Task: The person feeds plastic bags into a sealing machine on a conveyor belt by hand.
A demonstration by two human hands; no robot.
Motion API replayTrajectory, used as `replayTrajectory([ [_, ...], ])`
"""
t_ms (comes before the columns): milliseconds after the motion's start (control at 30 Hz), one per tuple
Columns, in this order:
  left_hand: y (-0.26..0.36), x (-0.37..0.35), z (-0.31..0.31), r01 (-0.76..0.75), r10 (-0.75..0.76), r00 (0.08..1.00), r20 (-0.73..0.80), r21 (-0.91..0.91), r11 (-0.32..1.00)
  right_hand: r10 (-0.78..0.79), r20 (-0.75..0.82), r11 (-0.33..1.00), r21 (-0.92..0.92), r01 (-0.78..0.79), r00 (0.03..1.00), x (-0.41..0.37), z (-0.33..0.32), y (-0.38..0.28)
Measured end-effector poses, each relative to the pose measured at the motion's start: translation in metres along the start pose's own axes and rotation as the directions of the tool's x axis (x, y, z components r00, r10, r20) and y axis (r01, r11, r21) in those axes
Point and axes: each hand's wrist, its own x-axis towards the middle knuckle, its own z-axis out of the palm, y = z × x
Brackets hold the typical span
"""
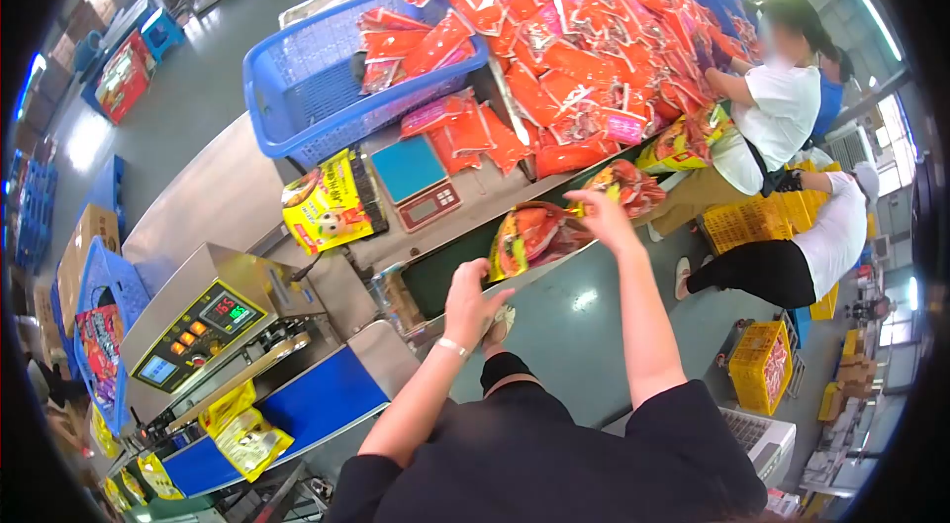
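My left hand (467,307) is at the near edge of the green channel, its fingers apart, beside the left end of an open yellow and red bag (537,238). Red packets show inside this bag. At the bag's right end is my right hand (600,219), fingers spread near its rim; whether they touch it is unclear. Just beyond, another filled bag (629,187) stands in the channel (435,281). A small scale (411,177) sits behind, with a yellow bag (332,203) lying left of it.
A large heap of red packets (584,38) covers the table's far side, next to a blue basket (297,78). Left is a sealing machine (203,330) with a blue belt (322,399). Two people (782,97) (826,236) work at the right near yellow crates (762,365).
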Motion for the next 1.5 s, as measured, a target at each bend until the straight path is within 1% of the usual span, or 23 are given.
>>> replayTrajectory([
  [33, -0.002, 0.008, 0.025, -0.046, 0.045, 0.999, 0.009, 0.034, 0.998, -0.084, 0.114, 0.992, 0.108, 0.072, 0.99, -0.001, 0.007, 0.015],
  [100, -0.026, 0.01, 0.047, -0.03, 0.027, 0.996, 0.086, 0.027, 0.999, 0.119, 0.287, 0.972, 0.162, -0.17, 0.95, -0.007, 0.005, -0.007],
  [167, -0.022, 0.002, 0.022, 0.128, -0.121, 0.992, 0.045, -0.185, 0.974, 0.091, 0.259, 0.948, 0.273, -0.163, 0.962, -0.015, -0.002, -0.037],
  [233, -0.005, -0.014, -0.035, 0.105, -0.107, 0.994, 0.004, -0.245, 0.964, -0.146, 0.114, 0.854, 0.516, 0.067, 0.983, -0.028, -0.006, -0.081],
  [333, 0.013, -0.05, -0.102, 0.122, -0.199, 0.974, -0.109, -0.485, 0.866, -0.368, 0.017, 0.74, 0.61, 0.282, 0.93, -0.044, 0.001, -0.137],
  [367, 0.019, -0.059, -0.119, 0.131, -0.215, 0.967, -0.133, -0.466, 0.875, -0.415, -0.013, 0.652, 0.693, 0.307, 0.91, -0.046, 0.013, -0.154],
  [433, 0.023, -0.078, -0.149, 0.129, -0.359, 0.895, -0.265, -0.617, 0.777, -0.412, 0.041, 0.534, 0.82, 0.204, 0.91, -0.049, 0.056, -0.172],
  [500, -0.001, -0.101, -0.169, 0.287, -0.513, 0.789, -0.338, -0.536, 0.794, -0.374, 0.123, 0.522, 0.847, 0.099, 0.919, -0.055, 0.102, -0.183],
  [567, -0.03, -0.13, -0.179, 0.304, -0.57, 0.734, -0.37, -0.571, 0.762, -0.259, 0.297, 0.554, 0.825, -0.111, 0.919, -0.06, 0.141, -0.192],
  [600, -0.03, -0.136, -0.183, 0.236, -0.557, 0.736, -0.385, -0.626, 0.743, -0.245, 0.308, 0.664, 0.744, -0.072, 0.92, -0.065, 0.149, -0.199],
  [633, -0.028, -0.143, -0.195, 0.234, -0.564, 0.719, -0.408, -0.621, 0.748, -0.265, 0.324, 0.658, 0.749, -0.076, 0.908, -0.064, 0.151, -0.212],
  [700, -0.021, -0.158, -0.217, 0.198, -0.589, 0.679, -0.438, -0.664, 0.721, -0.23, 0.242, 0.809, 0.587, 0.046, 0.943, -0.062, 0.149, -0.236],
  [733, -0.022, -0.158, -0.227, 0.166, -0.634, 0.626, -0.454, -0.717, 0.678, -0.15, 0.153, 0.77, 0.638, 0.018, 0.977, -0.056, 0.155, -0.244],
  [867, -0.087, -0.148, -0.225, 0.237, -0.822, 0.458, -0.338, -0.845, 0.479, 0.023, 0.176, 0.793, 0.596, -0.125, 0.984, -0.033, 0.207, -0.212],
  [933, -0.124, -0.137, -0.212, 0.298, -0.874, 0.407, -0.265, -0.866, 0.401, 0.103, 0.095, 0.928, 0.349, -0.13, 0.99, -0.027, 0.232, -0.187],
  [967, -0.139, -0.131, -0.204, 0.312, -0.895, 0.377, -0.238, -0.877, 0.365, 0.099, 0.093, 0.93, 0.344, -0.126, 0.991, -0.024, 0.243, -0.177],
  [1067, -0.166, -0.127, -0.201, 0.342, -0.909, 0.356, -0.217, -0.875, 0.343, 0.154, 0.043, 0.949, 0.27, -0.16, 0.987, -0.021, 0.262, -0.164],
  [1133, -0.171, -0.132, -0.208, 0.38, -0.909, 0.349, -0.229, -0.852, 0.36, 0.17, 0.131, 0.979, 0.095, -0.183, 0.977, -0.016, 0.275, -0.165],
  [1167, -0.185, -0.143, -0.215, 0.38, -0.901, 0.369, -0.229, -0.848, 0.371, 0.141, 0.18, 0.982, 0.1, -0.16, 0.973, -0.014, 0.287, -0.164],
  [1300, -0.202, -0.18, -0.265, 0.342, -0.927, 0.248, -0.281, -0.87, 0.355, 0.051, 0.265, 0.987, 0.135, -0.09, 0.963, -0.029, 0.318, -0.221],
  [1400, -0.231, -0.211, -0.307, 0.327, -0.913, 0.277, -0.298, -0.865, 0.382, -0.079, 0.317, 0.961, 0.275, -0.012, 0.945, -0.038, 0.37, -0.233],
  [1467, -0.25, -0.236, -0.336, 0.329, -0.893, 0.33, -0.305, -0.85, 0.412, -0.034, 0.388, 0.897, 0.419, -0.144, 0.921, -0.049, 0.36, -0.263],
  [1500, -0.219, -0.234, -0.345, 0.399, -0.836, 0.312, -0.451, -0.737, 0.546, -0.037, 0.468, 0.82, 0.519, -0.24, 0.883, -0.047, 0.351, -0.266],
])
